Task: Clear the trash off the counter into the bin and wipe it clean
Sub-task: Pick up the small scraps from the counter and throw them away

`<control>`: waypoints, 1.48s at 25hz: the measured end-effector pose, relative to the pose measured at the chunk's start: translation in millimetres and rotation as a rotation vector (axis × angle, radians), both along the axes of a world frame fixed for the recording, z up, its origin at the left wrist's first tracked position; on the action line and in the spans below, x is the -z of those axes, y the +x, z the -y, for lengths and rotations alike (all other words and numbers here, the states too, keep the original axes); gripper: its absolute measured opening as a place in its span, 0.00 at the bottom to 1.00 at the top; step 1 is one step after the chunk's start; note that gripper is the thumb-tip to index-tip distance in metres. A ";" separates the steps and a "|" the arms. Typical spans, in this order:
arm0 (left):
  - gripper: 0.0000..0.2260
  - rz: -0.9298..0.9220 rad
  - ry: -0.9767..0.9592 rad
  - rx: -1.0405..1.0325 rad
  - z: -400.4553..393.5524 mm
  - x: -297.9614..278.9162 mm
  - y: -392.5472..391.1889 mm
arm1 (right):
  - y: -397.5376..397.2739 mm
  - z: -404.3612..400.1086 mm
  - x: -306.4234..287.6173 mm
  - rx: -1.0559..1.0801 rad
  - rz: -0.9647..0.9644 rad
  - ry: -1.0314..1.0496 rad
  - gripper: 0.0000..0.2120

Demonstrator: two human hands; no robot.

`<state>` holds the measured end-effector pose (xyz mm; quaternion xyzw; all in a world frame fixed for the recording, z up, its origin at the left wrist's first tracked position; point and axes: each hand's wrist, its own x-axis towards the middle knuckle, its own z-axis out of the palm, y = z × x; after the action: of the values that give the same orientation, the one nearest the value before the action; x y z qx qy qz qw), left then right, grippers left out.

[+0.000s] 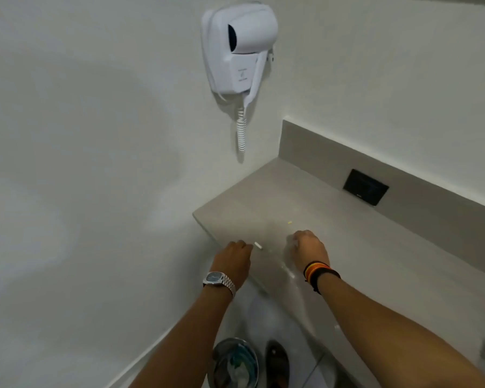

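The grey counter (333,219) runs from the wall corner to the right. My left hand (235,257), with a silver watch on the wrist, is at the counter's front edge, fingers bent down. A small white scrap (258,245) lies just right of its fingertips. My right hand (310,247), with striped bands on the wrist, rests knuckles-up on the counter with its fingers curled. Something pale and blurred shows under them; I cannot tell what it is. A tiny yellow scrap (289,222) lies just beyond that hand. The round metal bin (235,362) stands on the floor below, with trash inside.
A white wall-mounted hair dryer (238,49) with a coiled cord hangs above the counter's left end. A black socket plate (366,187) sits in the backsplash. Pale streaks (291,274) mark the counter near my right wrist. A dark shoe (276,364) is beside the bin.
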<state>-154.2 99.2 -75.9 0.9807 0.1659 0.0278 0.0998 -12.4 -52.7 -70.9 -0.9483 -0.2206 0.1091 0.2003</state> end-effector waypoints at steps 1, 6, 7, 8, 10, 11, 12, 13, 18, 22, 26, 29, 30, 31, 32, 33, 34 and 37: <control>0.16 -0.032 0.000 0.012 -3.5 9.4 21.7 | 22.4 -6.3 5.9 -0.002 -0.012 0.001 0.14; 0.13 -0.153 0.025 0.042 -14.0 45.6 80.1 | 101.4 -36.3 36.7 -0.161 -0.060 -0.016 0.16; 0.12 -0.180 0.043 0.042 -14.1 48.4 82.6 | 107.3 -40.2 41.3 -0.185 -0.055 -0.043 0.15; 0.11 -0.203 0.058 0.042 -14.0 48.8 82.8 | 110.2 -42.6 44.6 -0.208 -0.041 -0.067 0.15; 0.09 -0.228 0.067 0.039 -15.7 48.1 85.0 | 114.7 -46.9 48.5 -0.235 0.005 -0.113 0.14; 0.08 -0.231 0.057 0.034 -16.2 48.1 86.7 | 115.8 -49.5 50.1 -0.244 0.014 -0.140 0.13; 0.08 -0.232 0.051 0.026 -15.7 47.4 87.7 | 115.8 -51.1 51.1 -0.256 0.019 -0.171 0.12; 0.07 -0.234 0.051 0.015 -14.1 45.6 88.3 | 115.7 -52.0 51.5 -0.265 0.026 -0.198 0.11; 0.12 -0.185 0.017 -0.025 -2.5 29.8 77.9 | 110.4 -47.7 44.4 -0.251 -0.004 -0.228 0.19; 0.09 -0.099 -0.035 -0.094 -4.3 11.8 35.6 | 85.3 -37.8 25.5 -0.217 -0.010 -0.223 0.18; 0.08 -0.001 -0.072 -0.183 -6.1 -8.4 -30.4 | 37.2 -10.2 5.5 -0.185 0.041 -0.255 0.11; 0.09 0.099 -0.107 -0.250 1.6 -19.4 -92.5 | -26.3 -1.1 -14.5 -0.193 0.046 -0.127 0.09; 0.10 0.113 -0.107 -0.262 4.3 -19.4 -97.1 | -38.0 -3.8 -17.7 -0.192 0.026 -0.066 0.10; 0.10 0.124 -0.120 -0.289 7.7 -18.4 -105.4 | -55.2 -7.5 -20.5 -0.212 0.010 -0.018 0.12; 0.10 0.116 -0.140 -0.326 12.4 -15.8 -122.4 | -82.0 -11.1 -19.6 -0.255 -0.010 0.011 0.12; 0.11 0.103 -0.171 -0.349 15.2 -8.8 -136.1 | -105.1 -14.9 -14.8 -0.288 -0.038 0.026 0.11; 0.11 0.088 -0.205 -0.370 19.4 1.7 -150.5 | -128.1 -17.9 -7.9 -0.305 -0.078 0.030 0.10; 0.11 0.036 -0.311 -0.458 32.6 47.6 -185.5 | -177.0 -25.0 33.8 -0.329 -0.216 0.015 0.06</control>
<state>-339.7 66.5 -123.5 0.8897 0.3839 0.0415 0.2434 -189.4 -27.7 -104.7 -0.8808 -0.3506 0.2396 0.2094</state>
